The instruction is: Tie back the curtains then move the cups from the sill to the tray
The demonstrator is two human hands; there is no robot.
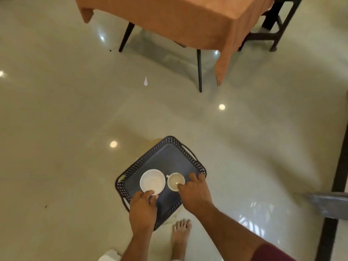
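Cups [152, 181] crowd tray [170, 153] near edge (far half bare).

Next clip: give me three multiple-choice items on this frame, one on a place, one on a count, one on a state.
1. Where does the dark perforated-rim plastic tray sit?
A. over the glossy cream tiled floor
B. on the orange-clothed table
C. on a sill

2. How many white cups are in the tray?
A. one
B. two
C. four

3. What is the left hand doing?
A. hanging free
B. pinching the larger white cup's rim
C. holding a curtain

Answers: 1 A, floor surrounds it, table stands apart; 2 B, the larger cup and a smaller white cup; 3 B, fingers close on its near rim, while the right hand touches the smaller one.
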